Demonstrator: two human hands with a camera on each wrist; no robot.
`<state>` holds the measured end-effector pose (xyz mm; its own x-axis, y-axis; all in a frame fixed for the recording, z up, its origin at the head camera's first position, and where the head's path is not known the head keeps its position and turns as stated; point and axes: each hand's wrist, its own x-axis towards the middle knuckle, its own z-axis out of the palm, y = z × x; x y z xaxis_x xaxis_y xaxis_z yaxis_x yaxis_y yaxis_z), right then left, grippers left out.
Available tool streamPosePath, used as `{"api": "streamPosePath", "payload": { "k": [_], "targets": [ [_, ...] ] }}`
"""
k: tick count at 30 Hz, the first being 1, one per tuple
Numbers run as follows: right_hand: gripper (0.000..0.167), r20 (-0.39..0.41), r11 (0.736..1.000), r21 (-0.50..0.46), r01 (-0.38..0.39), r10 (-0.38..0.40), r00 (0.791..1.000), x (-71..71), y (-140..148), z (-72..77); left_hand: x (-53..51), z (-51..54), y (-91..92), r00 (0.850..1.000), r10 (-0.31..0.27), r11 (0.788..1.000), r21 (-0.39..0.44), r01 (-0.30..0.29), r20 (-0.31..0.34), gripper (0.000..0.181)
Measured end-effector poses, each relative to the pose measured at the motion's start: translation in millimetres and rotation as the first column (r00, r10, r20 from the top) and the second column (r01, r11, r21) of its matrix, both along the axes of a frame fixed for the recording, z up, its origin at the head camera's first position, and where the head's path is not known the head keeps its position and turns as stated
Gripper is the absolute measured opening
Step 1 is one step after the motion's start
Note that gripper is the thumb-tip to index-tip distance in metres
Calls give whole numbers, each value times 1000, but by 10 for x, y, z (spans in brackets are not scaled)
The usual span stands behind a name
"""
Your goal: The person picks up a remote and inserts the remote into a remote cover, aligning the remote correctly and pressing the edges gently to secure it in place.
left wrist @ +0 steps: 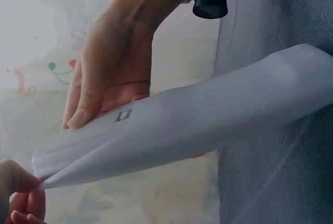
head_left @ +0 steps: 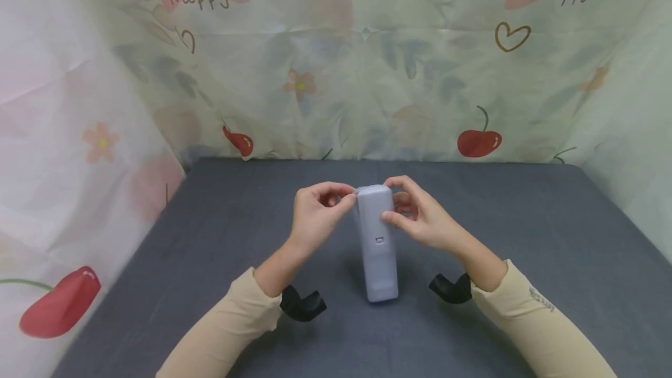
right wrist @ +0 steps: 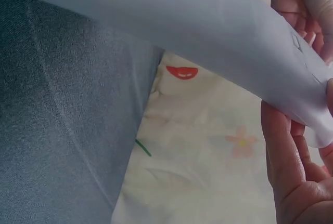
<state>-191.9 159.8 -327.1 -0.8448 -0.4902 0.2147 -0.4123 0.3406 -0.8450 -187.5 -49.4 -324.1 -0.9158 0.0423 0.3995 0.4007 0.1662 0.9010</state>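
A long pale grey case (head_left: 380, 264), apparently soft-skinned, stands almost upright on the table between the hands. It bears a small dark-outlined rectangular mark (left wrist: 124, 115) near its upper part. My left hand (head_left: 317, 214) pinches the case's top left corner between thumb and fingertips, where the left wrist view shows the material drawn into a pointed fold (left wrist: 57, 180). My right hand (head_left: 427, 220) grips the upper right side, thumb on the front face and index finger at the top edge. The right wrist view shows its fingers (right wrist: 283, 151) against the case's side.
The dark grey table (head_left: 252, 209) spreads around the case. Behind it hangs a printed curtain (head_left: 325, 104) with cherries, flowers and hearts, which continues down both sides. Black wrist mounts (head_left: 303, 305) jut out beneath the beige sleeves (head_left: 231, 319).
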Motion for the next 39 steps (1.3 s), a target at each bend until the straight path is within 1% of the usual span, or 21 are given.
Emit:
{"api": "streamPosePath", "payload": {
  "k": [7, 11, 15, 22, 25, 27, 30, 34, 37, 39],
  "targets": [
    [41, -34, 998, 4, 65, -65, 997, 1, -61, 0, 64, 3, 25, 997, 27, 999, -17, -28, -78, 6],
    [40, -56, 993, 5, 116, -116, 992, 18, -106, -19, 80, -11, 35, 994, 42, 999, -27, -45, -103, 6],
    [41, -89, 988, -6, 155, -155, 984, 28, -162, -28, 79, 3, 45, 995, 47, 999, -11, -48, -87, 7],
    [42, -113, 976, -13, 219, -219, 969, 23, -225, 0, 61, 61, 69, 999, 38, 999, 20, -37, -27, 7],
    [42, -127, 970, -14, 243, -242, 962, 1, -255, 14, 53, 76, 87, 999, 48, 998, 46, -47, -23, 8],
    [41, -134, 966, -23, 257, -258, 957, -12, -275, 25, 47, 76, 101, 998, 51, 997, 59, -49, -39, 8],
    [40, -138, 962, -37, 269, -272, 952, -24, -295, 45, 44, 75, 117, 996, 54, 996, 72, -49, -71, 8],
    [40, -133, 966, -48, 256, -260, 956, -42, -306, 85, 32, 77, 122, 991, 73, 995, 74, -65, -116, 8],
    [41, -107, 973, -52, 227, -231, 967, -59, -306, 107, 1, 68, 108, 984, 100, 995, 40, -95, -147, 9],
    [41, -68, 976, -60, 211, -215, 974, -67, -300, 115, -20, 57, 90, 982, 105, 994, 1, -106, -156, 11]
  ]
}}
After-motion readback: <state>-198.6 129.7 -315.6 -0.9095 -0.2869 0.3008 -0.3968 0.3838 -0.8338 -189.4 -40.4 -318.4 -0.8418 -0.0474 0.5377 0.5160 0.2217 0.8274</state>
